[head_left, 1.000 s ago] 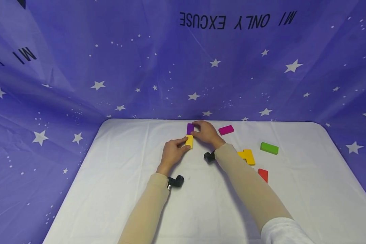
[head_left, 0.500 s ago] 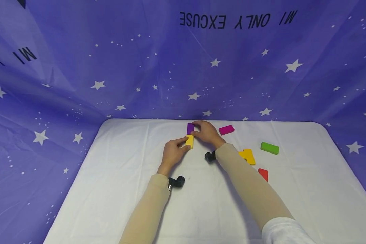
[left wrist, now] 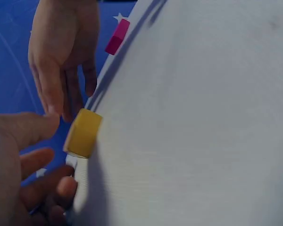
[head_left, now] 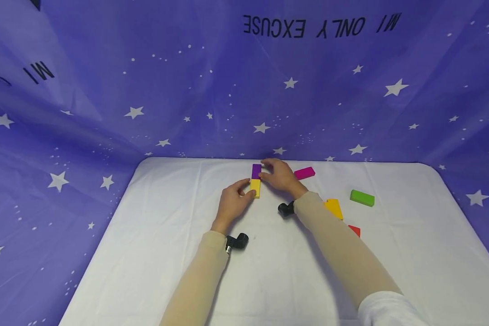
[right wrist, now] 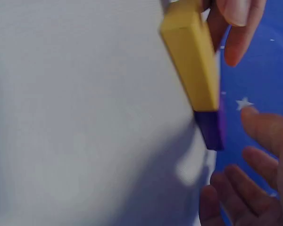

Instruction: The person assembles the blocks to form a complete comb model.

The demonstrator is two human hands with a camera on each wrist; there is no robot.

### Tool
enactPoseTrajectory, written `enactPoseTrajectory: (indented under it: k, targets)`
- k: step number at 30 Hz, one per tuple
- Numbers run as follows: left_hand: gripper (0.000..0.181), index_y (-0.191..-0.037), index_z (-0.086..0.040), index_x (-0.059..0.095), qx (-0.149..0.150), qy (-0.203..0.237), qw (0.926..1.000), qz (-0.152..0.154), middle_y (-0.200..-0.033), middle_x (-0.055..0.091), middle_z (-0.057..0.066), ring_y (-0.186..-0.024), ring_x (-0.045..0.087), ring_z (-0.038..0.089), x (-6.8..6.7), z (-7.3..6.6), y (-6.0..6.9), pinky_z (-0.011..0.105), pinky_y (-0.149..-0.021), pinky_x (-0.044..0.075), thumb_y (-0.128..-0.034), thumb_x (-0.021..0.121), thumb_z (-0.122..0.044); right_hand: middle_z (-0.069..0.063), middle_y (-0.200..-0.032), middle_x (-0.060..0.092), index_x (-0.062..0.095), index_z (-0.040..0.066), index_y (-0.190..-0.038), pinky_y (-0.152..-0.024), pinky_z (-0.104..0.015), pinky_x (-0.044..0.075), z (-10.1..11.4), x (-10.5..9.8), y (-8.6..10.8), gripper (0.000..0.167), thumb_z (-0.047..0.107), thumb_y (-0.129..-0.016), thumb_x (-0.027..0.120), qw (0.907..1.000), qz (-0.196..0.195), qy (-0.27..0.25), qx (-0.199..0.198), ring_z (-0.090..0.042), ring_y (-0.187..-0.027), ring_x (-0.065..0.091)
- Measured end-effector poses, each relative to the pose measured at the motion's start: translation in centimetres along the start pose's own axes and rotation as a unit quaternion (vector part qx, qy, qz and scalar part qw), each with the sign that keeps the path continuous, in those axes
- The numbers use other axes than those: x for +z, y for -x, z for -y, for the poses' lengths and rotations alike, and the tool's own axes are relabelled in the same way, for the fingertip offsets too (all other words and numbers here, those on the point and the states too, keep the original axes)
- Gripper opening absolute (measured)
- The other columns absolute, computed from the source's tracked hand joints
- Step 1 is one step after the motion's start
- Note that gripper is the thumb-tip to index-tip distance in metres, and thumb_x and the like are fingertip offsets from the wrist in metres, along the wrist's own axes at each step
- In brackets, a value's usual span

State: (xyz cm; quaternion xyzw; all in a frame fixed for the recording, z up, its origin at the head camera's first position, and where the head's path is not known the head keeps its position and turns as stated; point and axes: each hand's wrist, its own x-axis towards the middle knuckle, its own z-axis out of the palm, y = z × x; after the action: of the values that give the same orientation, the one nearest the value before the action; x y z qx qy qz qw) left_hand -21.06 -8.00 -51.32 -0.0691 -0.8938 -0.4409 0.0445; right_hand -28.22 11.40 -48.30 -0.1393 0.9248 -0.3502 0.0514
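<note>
A purple block (head_left: 256, 171) and a yellow block (head_left: 255, 186) lie end to end on the white table, touching in the head view. My left hand (head_left: 231, 201) is beside the yellow block, thumb and index near its left side. In the left wrist view a narrow gap shows between that thumb and the yellow block (left wrist: 84, 134). My right hand (head_left: 280, 175) sits just right of the purple block, fingers loosely bent. The right wrist view shows its thumb and fingers apart from the purple block (right wrist: 211, 129). Neither hand grips anything.
To the right lie a magenta block (head_left: 305, 173), partly behind the right hand, and a green block (head_left: 362, 198). A notched yellow piece (head_left: 334, 208) and a red piece (head_left: 354, 230) are partly covered by the right sleeve. Purple starry cloth (head_left: 261, 99) rises behind the table.
Both hands have loosened from the blocks. My right hand has drawn slightly to the right, away from the purple block. The two blocks stay end to end; the head view has shifted a little.
</note>
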Motion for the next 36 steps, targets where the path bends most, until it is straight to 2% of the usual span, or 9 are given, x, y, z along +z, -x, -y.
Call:
enactPoseTrajectory:
  k: [3,7,10,12,17,21,24,30,36]
  targets:
    - [0.051,-0.138,-0.008,0.061,-0.01,0.009,0.9999,-0.01,-0.1,0.071,0.007,-0.066,0.053,0.012,-0.3,-0.1,-0.4,0.03,-0.064,0.046,-0.0917,0.074,-0.024,-0.019,-0.138,0.057,0.06,0.006,-0.138,-0.108,-0.05,0.043,0.2,-1.5,0.9,0.048,0.025,-0.095,0.07,0.9995,-0.024,-0.019,0.01,-0.035,-0.127,0.055]
    - [0.049,-0.14,-0.009,0.059,-0.009,0.01,0.9998,-0.012,-0.111,0.069,0.011,-0.074,0.057,0.016,-1.0,-0.2,-1.2,0.035,-0.075,0.049,-0.0934,0.072,-0.019,-0.018,-0.142,0.053,0.06,0.005,-0.137,-0.101,-0.052,0.048,0.5,-3.5,2.6,0.047,0.025,-0.096,0.068,0.9986,-0.042,-0.034,0.003,-0.035,-0.126,0.054]
    - [0.046,-0.138,-0.009,0.061,0.008,0.004,1.0,-0.002,-0.114,0.069,0.013,-0.088,0.063,0.021,-1.4,-0.1,-1.8,0.039,-0.088,0.051,-0.0943,0.071,-0.019,-0.018,-0.142,0.054,0.059,0.004,-0.138,-0.097,-0.051,0.051,0.4,-4.9,4.2,0.046,0.024,-0.097,0.067,0.9982,-0.044,-0.039,-0.007,-0.038,-0.123,0.056]
    - [0.045,-0.137,-0.009,0.062,0.023,-0.005,0.9997,0.005,-0.123,0.068,0.013,-0.101,0.066,0.023,-1.6,-0.1,-2.1,0.04,-0.097,0.05,-0.0945,0.071,-0.019,-0.019,-0.139,0.055,0.059,0.003,-0.137,-0.096,-0.052,0.051,0.2,-5.7,5.4,0.046,0.024,-0.097,0.068,0.9982,-0.045,-0.038,-0.011,-0.039,-0.12,0.058]
    - [0.046,-0.139,-0.008,0.061,0.05,-0.038,0.9976,0.03,-0.141,0.06,0.011,-0.124,0.06,0.026,-2.1,-0.1,-3.1,0.039,-0.112,0.041,-0.0956,0.07,-0.019,-0.021,-0.134,0.059,0.06,0.004,-0.135,-0.098,-0.053,0.049,-0.6,-7.0,8.8,0.045,0.023,-0.096,0.069,0.9988,-0.04,-0.024,-0.015,-0.039,-0.118,0.058]
    - [0.049,-0.143,-0.01,0.057,0.057,-0.056,0.9947,0.065,-0.149,0.053,0.006,-0.138,0.048,0.026,-2.3,0.1,-3.8,0.038,-0.118,0.032,-0.0973,0.068,-0.023,-0.021,-0.135,0.058,0.06,0.003,-0.136,-0.096,-0.053,0.049,-1.8,-7.2,11.4,0.046,0.025,-0.096,0.069,0.9994,-0.03,-0.016,-0.011,-0.04,-0.118,0.057]
    - [0.05,-0.144,-0.011,0.056,0.058,-0.065,0.9924,0.087,-0.152,0.05,0.003,-0.142,0.043,0.026,-2.3,0.0,-4.1,0.038,-0.12,0.028,-0.0975,0.067,-0.025,-0.023,-0.137,0.058,0.057,0.0,-0.138,-0.098,-0.057,0.047,-2.5,-6.8,13.2,0.052,0.028,-0.096,0.069,0.9997,-0.022,0.007,-0.009,-0.043,-0.118,0.056]
    - [0.051,-0.144,-0.008,0.056,0.074,-0.081,0.9887,0.102,-0.152,0.05,0.002,-0.141,0.044,0.029,-1.9,-0.4,-4.7,0.04,-0.119,0.03,-0.0975,0.067,-0.026,-0.025,-0.139,0.054,0.051,-0.004,-0.141,-0.109,-0.062,0.036,-3.7,-5.8,16.6,0.065,0.033,-0.093,0.073,0.9975,-0.017,0.067,0.015,-0.045,-0.132,0.041]
    - [0.051,-0.143,-0.006,0.055,0.076,-0.109,0.9836,0.122,-0.152,0.049,0.004,-0.14,0.045,0.03,-1.7,-0.5,-4.9,0.04,-0.119,0.031,-0.0983,0.067,-0.027,-0.027,-0.138,0.051,0.051,-0.008,-0.137,-0.106,-0.062,0.037,-4.5,-4.8,18.6,0.07,0.034,-0.088,0.078,0.9937,-0.024,0.109,0.01,-0.046,-0.129,0.038]
